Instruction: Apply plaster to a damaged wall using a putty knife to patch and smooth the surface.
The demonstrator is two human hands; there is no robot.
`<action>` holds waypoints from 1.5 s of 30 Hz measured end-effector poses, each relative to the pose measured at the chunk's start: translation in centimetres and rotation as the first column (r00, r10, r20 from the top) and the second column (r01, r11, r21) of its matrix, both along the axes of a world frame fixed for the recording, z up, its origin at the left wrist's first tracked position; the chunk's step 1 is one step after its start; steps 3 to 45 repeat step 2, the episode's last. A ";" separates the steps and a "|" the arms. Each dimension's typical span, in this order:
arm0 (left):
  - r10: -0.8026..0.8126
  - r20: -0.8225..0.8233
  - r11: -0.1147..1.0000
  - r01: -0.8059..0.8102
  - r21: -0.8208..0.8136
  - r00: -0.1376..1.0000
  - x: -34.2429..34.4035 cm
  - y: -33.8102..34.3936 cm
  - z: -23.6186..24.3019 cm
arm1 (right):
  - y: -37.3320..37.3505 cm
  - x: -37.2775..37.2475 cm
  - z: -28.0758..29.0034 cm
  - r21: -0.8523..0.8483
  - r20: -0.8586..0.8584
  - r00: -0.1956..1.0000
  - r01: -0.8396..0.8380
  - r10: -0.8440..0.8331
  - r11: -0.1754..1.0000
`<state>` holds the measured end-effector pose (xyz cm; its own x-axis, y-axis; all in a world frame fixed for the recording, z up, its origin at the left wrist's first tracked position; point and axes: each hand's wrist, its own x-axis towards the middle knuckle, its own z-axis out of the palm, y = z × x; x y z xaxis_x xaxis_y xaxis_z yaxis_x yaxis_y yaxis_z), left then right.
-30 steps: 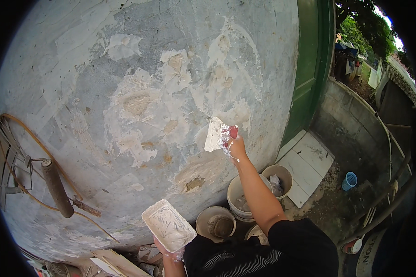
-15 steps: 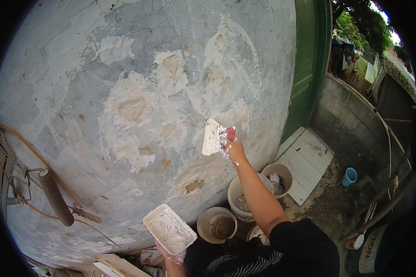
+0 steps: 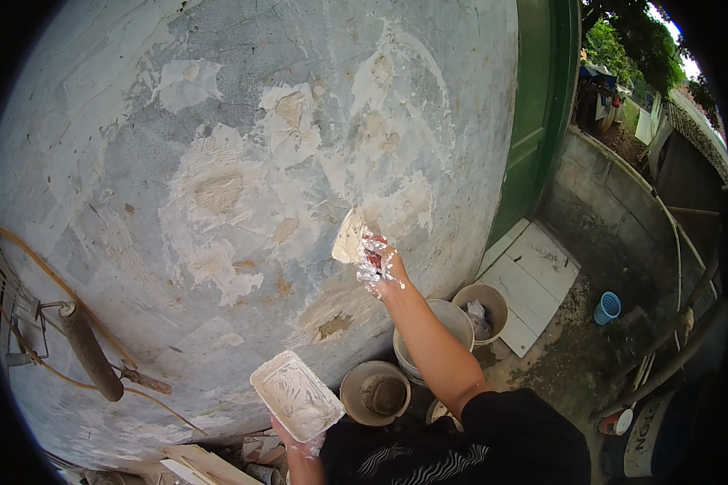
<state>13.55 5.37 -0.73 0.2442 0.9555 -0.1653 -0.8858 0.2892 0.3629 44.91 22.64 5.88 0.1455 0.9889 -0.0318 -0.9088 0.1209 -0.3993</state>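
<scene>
My right hand (image 3: 385, 268), smeared with white filler, is closed round the red handle of a wide putty knife (image 3: 348, 236). Its coated blade is tilted and close to the patched grey wall (image 3: 150, 242); whether it touches cannot be told. Below and to the left, my left hand (image 3: 293, 440) grips a shallow rectangular tray (image 3: 298, 394) from underneath, its fingers partly hidden. White filler coats the inside of the tray. A rough brown hollow (image 3: 334, 326) shows in the wall below the knife.
Several buckets (image 3: 375, 394) stand along the wall's foot. A paint roller (image 3: 89, 352) hangs at the left beside a bent hose. On the right are a green door (image 3: 534, 121), pale floor tiles (image 3: 530, 283) and a blue plastic basket (image 3: 607, 308). Boards (image 3: 206, 465) lie at the bottom left.
My right hand has moved a little left and down, and the putty knife's blade has turned, looking narrower. My left hand and the tray have stayed nearly still.
</scene>
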 end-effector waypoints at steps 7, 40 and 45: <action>0.015 0.016 1.000 -0.015 0.021 1.000 -0.1 -0.2 0.0 | 0.7 -0.3 0.9 0.031 -0.055 0.998 0.009 -0.007 0.999; 0.015 0.016 1.000 -0.015 0.021 1.000 -0.1 -0.2 0.0 | 0.7 -0.3 0.9 0.031 -0.055 0.998 0.009 -0.007 0.999; 0.015 0.016 1.000 -0.015 0.021 1.000 -0.1 -0.2 0.0 | 0.7 -0.3 0.9 0.031 -0.055 0.998 0.009 -0.007 0.999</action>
